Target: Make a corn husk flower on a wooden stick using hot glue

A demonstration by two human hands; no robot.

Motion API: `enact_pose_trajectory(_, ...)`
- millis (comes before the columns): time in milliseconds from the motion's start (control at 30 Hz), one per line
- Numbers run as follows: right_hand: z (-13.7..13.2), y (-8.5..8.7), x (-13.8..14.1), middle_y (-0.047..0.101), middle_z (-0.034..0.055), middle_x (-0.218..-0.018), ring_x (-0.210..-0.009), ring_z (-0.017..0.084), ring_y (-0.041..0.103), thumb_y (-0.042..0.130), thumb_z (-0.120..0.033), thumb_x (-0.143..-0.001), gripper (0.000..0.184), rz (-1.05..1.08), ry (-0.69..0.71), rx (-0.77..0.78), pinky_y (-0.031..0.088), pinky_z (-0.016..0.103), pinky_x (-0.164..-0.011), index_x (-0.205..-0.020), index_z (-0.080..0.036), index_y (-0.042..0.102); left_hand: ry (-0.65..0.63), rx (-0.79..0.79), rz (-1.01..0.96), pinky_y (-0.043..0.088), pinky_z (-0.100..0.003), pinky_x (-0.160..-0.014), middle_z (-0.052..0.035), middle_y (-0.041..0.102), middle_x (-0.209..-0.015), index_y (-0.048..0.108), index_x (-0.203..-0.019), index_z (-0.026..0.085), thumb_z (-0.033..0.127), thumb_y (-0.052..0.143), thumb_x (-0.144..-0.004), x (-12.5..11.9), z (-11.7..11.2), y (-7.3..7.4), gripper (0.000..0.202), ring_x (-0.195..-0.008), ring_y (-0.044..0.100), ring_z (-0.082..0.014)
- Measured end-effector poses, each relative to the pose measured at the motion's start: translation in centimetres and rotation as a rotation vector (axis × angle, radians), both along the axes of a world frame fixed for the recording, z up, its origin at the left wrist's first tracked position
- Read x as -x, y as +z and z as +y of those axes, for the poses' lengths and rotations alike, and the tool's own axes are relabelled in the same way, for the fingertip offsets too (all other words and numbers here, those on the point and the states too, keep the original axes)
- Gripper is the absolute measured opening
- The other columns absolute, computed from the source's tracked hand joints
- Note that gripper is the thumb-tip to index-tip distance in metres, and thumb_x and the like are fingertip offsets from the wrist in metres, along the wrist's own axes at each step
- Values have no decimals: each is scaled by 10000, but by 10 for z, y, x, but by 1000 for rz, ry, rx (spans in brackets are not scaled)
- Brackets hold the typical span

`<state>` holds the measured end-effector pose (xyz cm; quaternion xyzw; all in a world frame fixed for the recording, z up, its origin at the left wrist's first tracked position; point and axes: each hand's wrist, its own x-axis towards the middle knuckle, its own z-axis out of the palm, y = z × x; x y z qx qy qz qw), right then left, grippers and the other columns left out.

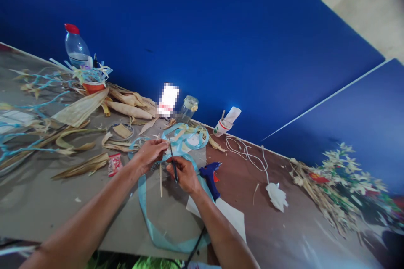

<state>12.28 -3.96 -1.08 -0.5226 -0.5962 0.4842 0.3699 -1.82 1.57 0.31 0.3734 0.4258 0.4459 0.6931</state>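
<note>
My right hand (186,175) is closed around a pair of dark scissors (172,157), whose blades point up and away. Just left of the blades, my left hand (154,152) is closed in a pinch. What sits between those fingertips is too small to make out. Light blue ribbon (143,201) lies in loops behind both hands and trails down to the table's front edge. Beside my right wrist is a blue glue gun (209,178), resting on its side. A thin pale stick (160,180) lies below the hands.
Dried husks (78,109) and blue-wrapped stems (34,149) cover the left side. At the back stand a red-capped bottle (76,46), a glass jar (190,107) and a paper cup (221,127). A white cable (249,155) and flower bunch (344,176) lie right.
</note>
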Motion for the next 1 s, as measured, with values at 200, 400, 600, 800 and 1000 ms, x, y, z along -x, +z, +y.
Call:
enact_pose_trajectory(200,1,-10,0,446,-52,-525,-479,98,396,594,-398,-728,238,-12,-13,-54,329,205,-459,-847,-194,622,7,14,-25,151,-194,-373,90,367,-442,490,-577,152,296,704,-576,1,0,1,258,-343,263,-16)
enact_pose_trajectory(400,5,-12,-3,485,-50,-535,-473,105,454,555,-382,-748,297,-57,-130,-50,363,213,-470,-943,-163,603,-12,33,-66,141,-193,-374,100,331,-429,491,-586,156,335,738,-579,3,-1,1,305,-348,247,-15)
enact_pose_trajectory(600,11,-5,-13,572,-28,-620,-573,138,534,605,-369,-727,404,-410,-259,-80,381,240,-548,-1081,-176,569,-11,27,-99,135,-186,-380,109,309,-409,513,-603,147,345,770,-553,2,1,-3,328,-351,225,-9)
enact_pose_trajectory(800,15,3,-24,675,43,-805,-775,199,630,627,-320,-724,519,-667,-142,-6,425,281,-690,-1201,-151,513,-11,22,-90,130,-177,-376,101,354,-435,517,-616,144,334,786,-510,0,0,-2,346,-351,247,-5)
enact_pose_trajectory(1000,12,10,-25,701,96,-961,-910,235,644,545,-378,-825,387,-964,-93,-110,426,295,-743,-1166,-198,568,10,13,-76,148,-175,-371,91,406,-463,529,-655,150,311,777,-515,-1,-1,-2,327,-358,288,-13)
